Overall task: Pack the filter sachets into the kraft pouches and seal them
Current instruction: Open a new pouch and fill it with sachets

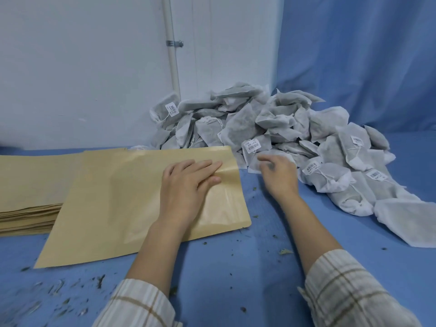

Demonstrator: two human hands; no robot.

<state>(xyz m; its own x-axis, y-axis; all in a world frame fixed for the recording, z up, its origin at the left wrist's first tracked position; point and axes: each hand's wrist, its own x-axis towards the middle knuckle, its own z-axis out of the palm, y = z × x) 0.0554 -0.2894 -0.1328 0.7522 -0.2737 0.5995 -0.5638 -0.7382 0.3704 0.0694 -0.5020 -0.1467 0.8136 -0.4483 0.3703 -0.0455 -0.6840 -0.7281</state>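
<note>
A flat kraft pouch lies on the blue table, its mouth toward the right. My left hand rests on the pouch near that mouth, fingers straight, thumb and forefinger at a raised fold of the paper. My right hand hovers just right of the pouch at the foot of the sachet pile, blurred, fingers loosely bent and holding nothing. The pile holds several grey-white filter sachets, some with barcode tags.
A stack of kraft pouches lies at the left, partly under the single pouch. Dried herb crumbs litter the blue table. A white wall with a pipe stands behind, and a blue curtain hangs at the right.
</note>
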